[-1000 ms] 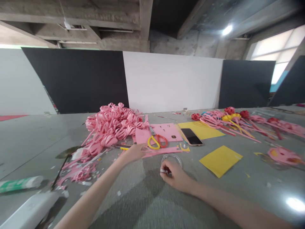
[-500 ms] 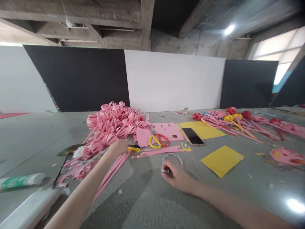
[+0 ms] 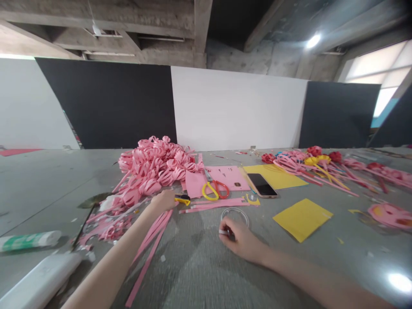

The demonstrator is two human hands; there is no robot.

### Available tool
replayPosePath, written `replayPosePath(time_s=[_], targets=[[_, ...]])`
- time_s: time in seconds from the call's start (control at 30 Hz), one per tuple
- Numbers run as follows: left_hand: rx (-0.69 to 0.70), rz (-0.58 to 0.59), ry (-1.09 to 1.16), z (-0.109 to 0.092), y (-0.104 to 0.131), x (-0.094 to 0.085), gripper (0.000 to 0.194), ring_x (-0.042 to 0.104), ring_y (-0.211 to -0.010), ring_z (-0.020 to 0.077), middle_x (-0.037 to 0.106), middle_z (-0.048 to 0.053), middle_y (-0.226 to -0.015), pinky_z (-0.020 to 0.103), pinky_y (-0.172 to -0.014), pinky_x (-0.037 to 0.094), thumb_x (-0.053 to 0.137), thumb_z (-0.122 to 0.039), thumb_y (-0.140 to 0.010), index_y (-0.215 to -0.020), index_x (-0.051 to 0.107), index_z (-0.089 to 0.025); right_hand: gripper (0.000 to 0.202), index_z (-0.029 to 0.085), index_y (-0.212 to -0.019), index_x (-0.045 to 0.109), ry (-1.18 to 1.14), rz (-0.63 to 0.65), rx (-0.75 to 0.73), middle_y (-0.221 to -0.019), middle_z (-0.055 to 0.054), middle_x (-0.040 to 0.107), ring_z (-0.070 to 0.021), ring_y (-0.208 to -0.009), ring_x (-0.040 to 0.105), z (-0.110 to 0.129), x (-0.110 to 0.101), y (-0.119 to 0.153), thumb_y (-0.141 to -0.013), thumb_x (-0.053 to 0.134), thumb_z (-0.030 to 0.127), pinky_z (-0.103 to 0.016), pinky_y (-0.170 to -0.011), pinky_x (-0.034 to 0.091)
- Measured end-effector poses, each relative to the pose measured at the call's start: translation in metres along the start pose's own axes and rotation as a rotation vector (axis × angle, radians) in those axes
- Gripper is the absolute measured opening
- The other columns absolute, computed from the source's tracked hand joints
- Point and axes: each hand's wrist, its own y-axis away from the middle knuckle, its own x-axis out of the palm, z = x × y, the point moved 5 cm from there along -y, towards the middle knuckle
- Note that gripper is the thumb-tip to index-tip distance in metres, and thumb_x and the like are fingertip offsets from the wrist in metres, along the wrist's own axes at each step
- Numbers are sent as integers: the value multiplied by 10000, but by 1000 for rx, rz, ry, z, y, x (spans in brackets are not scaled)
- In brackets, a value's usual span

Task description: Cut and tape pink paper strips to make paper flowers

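Observation:
My left hand [image 3: 163, 201] is closed at the upper ends of several long pink paper strips [image 3: 151, 244], which trail toward me over the grey surface. Just right of its fingers lies a yellow and black cutter [image 3: 183, 199]. My right hand [image 3: 236, 236] has its fingers curled around a small whitish item [image 3: 222, 232], mostly hidden, beside a clear ring-shaped roll [image 3: 242, 212]. Beyond the hands, scissors [image 3: 212, 189] with one yellow and one red handle rest on a pink sheet [image 3: 236, 174]. More pink strips [image 3: 215, 204] lie flat between the hands.
A heap of curled pink paper [image 3: 157, 161] stands behind my left hand. On the right are a phone [image 3: 262, 185], yellow sheets [image 3: 302, 219] and paper flowers [image 3: 317, 159]. A white box [image 3: 41, 279] and a green-white tube [image 3: 30, 241] lie at left.
The pink strips at my left hand have spread apart, with one now reaching farther toward me. My right hand keeps nearly the same pose. The view has shifted slightly.

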Motion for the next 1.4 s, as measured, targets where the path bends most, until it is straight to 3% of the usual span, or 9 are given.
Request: replayPosePath(time_s=[0.13,0.27,0.43,0.53,0.67,0.8,1.0,1.23,1.4], targets=[[-18,52,2,-13,12,-20,66,548,-677,184,567,28,-621,263,-595,411,565,-162,-673,-618,573,-126,84,195,-756,407,-9,-8,-2,-671,25,476,-106,-595,447,-1,1,0,-735,446,124,-207,-540,343],[76,78,140,-35,36,-51,134,499,-566,115,503,-27,-551,202,-526,368,487,-248,-698,-607,535,-162,79,195,-753,416,-3,-38,-5,-678,20,488,-108,-603,456,0,-1,-1,-739,452,126,-211,-550,349],[330,334,946,-80,70,-66,140,345,-378,12,481,-52,-561,148,-390,283,553,-297,-676,-691,515,-164,58,192,-777,436,-26,-97,-32,-683,18,496,-104,-600,470,2,-6,-1,-776,429,135,-206,-553,368],[333,491,1083,-101,74,-46,137,339,-340,-2,529,-40,-570,145,-360,252,571,-269,-668,-682,505,-150,72,191,-816,463,-20,-145,-29,-718,4,519,-110,-618,490,-1,-7,-2,-801,408,146,-215,-570,385],[207,664,993,-112,61,10,139,487,-444,47,597,5,-629,170,-455,362,592,-245,-634,-668,508,-140,111,191,-807,490,17,-270,-15,-760,-18,534,-131,-654,501,-8,-11,-3,-806,394,135,-243,-598,405],[104,639,889,-106,47,49,62,522,-498,81,595,-2,-575,198,-505,388,571,-185,-569,-581,539,-133,131,188,-779,498,51,-377,-6,-774,-29,529,-152,-709,503,-13,-18,-3,-798,394,111,-266,-636,407],[106,555,862,-103,42,54,64,434,-421,53,495,-53,-420,167,-444,326,518,-127,-542,-493,559,-131,159,200,-808,490,27,-367,-35,-836,-33,522,-174,-799,498,-9,-22,-2,-794,382,83,-297,-708,402],[141,579,864,-104,42,66,57,517,-482,90,596,4,-544,192,-470,392,537,-180,-555,-564,561,-129,121,201,-770,518,38,-329,-55,-827,-40,533,-207,-836,494,-7,-20,-5,-786,438,111,-329,-758,385],[153,381,900,-98,46,80,133,494,-445,82,579,-24,-571,175,-417,345,520,-249,-614,-719,505,-169,158,214,-837,543,6,-286,-19,-799,-14,571,-173,-770,530,-10,-16,-5,-827,396,159,-283,-707,404]])
